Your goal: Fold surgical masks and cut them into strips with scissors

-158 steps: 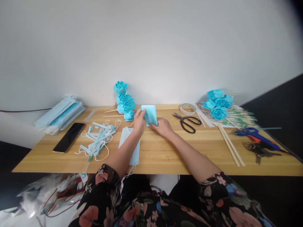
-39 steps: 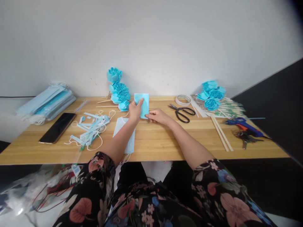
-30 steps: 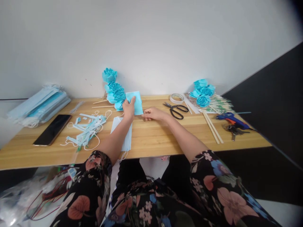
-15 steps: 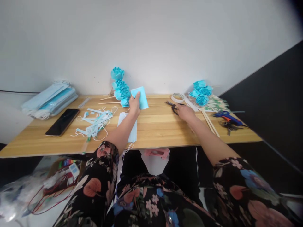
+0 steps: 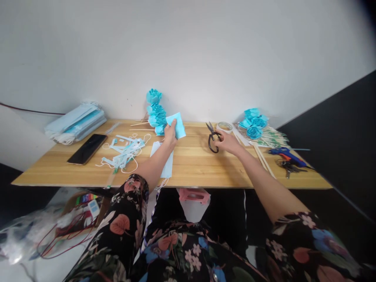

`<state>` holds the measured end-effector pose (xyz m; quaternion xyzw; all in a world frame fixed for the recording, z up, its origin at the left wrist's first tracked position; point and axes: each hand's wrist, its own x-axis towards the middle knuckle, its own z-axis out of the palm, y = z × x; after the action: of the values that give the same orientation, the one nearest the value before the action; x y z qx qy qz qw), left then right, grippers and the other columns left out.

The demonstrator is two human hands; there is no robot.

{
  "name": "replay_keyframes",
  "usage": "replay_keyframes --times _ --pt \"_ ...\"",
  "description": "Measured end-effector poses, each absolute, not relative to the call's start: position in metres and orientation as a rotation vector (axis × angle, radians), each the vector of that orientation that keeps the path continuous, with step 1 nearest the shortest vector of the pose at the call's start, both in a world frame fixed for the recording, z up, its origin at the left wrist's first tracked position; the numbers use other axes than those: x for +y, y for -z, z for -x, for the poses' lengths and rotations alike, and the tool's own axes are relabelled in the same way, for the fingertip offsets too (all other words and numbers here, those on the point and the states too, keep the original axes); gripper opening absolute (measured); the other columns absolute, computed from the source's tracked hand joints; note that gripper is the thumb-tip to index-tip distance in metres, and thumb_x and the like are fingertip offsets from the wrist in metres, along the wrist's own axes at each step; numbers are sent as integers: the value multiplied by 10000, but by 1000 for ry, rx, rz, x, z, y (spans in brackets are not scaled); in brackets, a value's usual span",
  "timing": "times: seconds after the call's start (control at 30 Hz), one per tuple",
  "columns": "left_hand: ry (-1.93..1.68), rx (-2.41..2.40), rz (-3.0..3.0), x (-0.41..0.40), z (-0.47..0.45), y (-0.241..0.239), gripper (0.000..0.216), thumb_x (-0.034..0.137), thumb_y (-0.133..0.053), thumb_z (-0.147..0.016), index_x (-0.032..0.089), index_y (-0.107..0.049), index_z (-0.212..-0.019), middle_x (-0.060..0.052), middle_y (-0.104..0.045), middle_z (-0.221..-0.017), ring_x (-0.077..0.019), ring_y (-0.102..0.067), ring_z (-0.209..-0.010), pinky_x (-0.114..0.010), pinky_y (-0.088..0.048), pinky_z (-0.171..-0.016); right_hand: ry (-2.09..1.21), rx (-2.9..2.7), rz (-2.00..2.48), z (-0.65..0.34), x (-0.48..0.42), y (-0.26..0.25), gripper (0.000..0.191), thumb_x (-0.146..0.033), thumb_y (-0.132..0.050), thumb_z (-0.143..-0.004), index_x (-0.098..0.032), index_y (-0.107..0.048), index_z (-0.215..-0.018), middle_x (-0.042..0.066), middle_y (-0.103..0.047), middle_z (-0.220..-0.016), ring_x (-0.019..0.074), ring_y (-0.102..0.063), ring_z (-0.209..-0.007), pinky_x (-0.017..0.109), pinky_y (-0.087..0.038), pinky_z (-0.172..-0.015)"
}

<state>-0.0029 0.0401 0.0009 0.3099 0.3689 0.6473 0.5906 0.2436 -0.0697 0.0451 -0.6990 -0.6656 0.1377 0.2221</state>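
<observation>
Between thumb and fingers my left hand [image 5: 170, 132] grips a folded light-blue sheet [image 5: 177, 125], held up over the table. My right hand [image 5: 228, 141] has hold of black-handled scissors [image 5: 212, 138] by one loop, blades pointing up and away, raised off the wood. Blue flowers [image 5: 157, 114] on thin sticks lie just behind my left hand. Under my left forearm is a flat pale-blue face mask [image 5: 167, 166], partly hidden. A roll of tape [image 5: 224, 127] sits behind my right hand.
Cut strips and ear loops [image 5: 126, 152] lie in a heap left of centre, near a phone [image 5: 87, 149] and a stack of masks [image 5: 76, 123]. On the right are more blue flowers [image 5: 253, 124], wooden sticks [image 5: 263, 159], a blue glue gun [image 5: 286, 155] and keys [image 5: 289, 169].
My right hand has lifted the scissors off the table, and their blades now tilt upward. The folded sheet stays in my left hand. The whole view has shifted slightly.
</observation>
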Motion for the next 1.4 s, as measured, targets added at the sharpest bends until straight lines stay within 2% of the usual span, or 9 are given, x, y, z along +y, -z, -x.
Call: replay_keyframes --times 0.1,0.17,0.23,0.37,0.43,0.53,0.9,1.13,1.4 --pt "-1555 828 -608 34 0 -4 214 325 -735 -876 154 -637 -958 -47 -734 -817 -153 -675 -704 -296 -571 -749 -859 -1522 1570 -224 -69 -53 558 -352 -751 -793 -202 -624 -1316 4 -658 -800 158 -620 -666 304 -561 -671" --pt "-1553 811 -579 30 -1 -7 155 269 -740 -873 149 -648 -908 -31 -725 -785 -137 -662 -678 -270 -558 -736 -1141 -1309 1346 -210 -70 -57 537 -470 -788 -786 -206 -629 -1225 -28 -585 -725 133 -563 -593 307 -590 -620" --pt "-1549 794 -564 25 -2 -11 137 260 -735 -883 147 -657 -885 -18 -715 -750 -132 -652 -650 -259 -547 -718 -1344 -1154 1185 -198 -73 -58 509 -547 -768 -809 -212 -626 -1165 -24 -586 -725 129 -567 -590 311 -615 -605" --pt "-1536 785 -506 15 -2 -23 163 284 -730 -903 160 -645 -840 0 -694 -687 -126 -632 -587 -246 -527 -678 -1605 -978 1032 -179 -93 -49 465 -586 -708 -866 -213 -628 -1132 4 -655 -755 135 -612 -609 315 -633 -606" --pt "-1524 789 -452 10 -2 -30 174 274 -728 -909 164 -629 -817 10 -681 -665 -115 -623 -563 -231 -518 -649 -1692 -968 948 -170 -107 -40 500 -617 -724 -840 -210 -643 -1119 16 -682 -779 138 -625 -627 332 -641 -640" --pt "-1505 802 -377 5 -2 -38 192 263 -708 -929 164 -612 -796 27 -643 -618 -98 -596 -517 -213 -508 -612 -1720 -997 878 -158 -125 -30 553 -655 -743 -806 -194 -676 -1104 15 -691 -778 117 -596 -583 346 -644 -686" --pt "-1520 799 -338 4 -4 -38 184 272 -713 -932 150 -626 -826 36 -608 -567 -87 -598 -494 -181 -501 -582 -1798 -1126 806 -146 -131 -20 533 -622 -713 -856 -181 -707 -1156 26 -697 -822 97 -575 -577 329 -623 -729" --pt "-1549 826 -328 3 -4 -39 193 201 -573 -1011 140 -621 -835 40 -598 -547 -74 -577 -470 -171 -505 -575 -1830 -1138 790 -147 -130 -19 524 -609 -710 -863 -181 -705 -1167 33 -701 -835 100 -578 -584 345 -625 -746" --pt "-1592 823 -394 -1 -5 -37 145 226 -689 -931 154 -622 -824 34 -644 -617 -89 -597 -527 -198 -502 -613 -1826 -1099 850 -142 -124 -24 602 -669 -743 -802 -177 -699 -1146 35 -704 -815 111 -592 -598 334 -626 -730"
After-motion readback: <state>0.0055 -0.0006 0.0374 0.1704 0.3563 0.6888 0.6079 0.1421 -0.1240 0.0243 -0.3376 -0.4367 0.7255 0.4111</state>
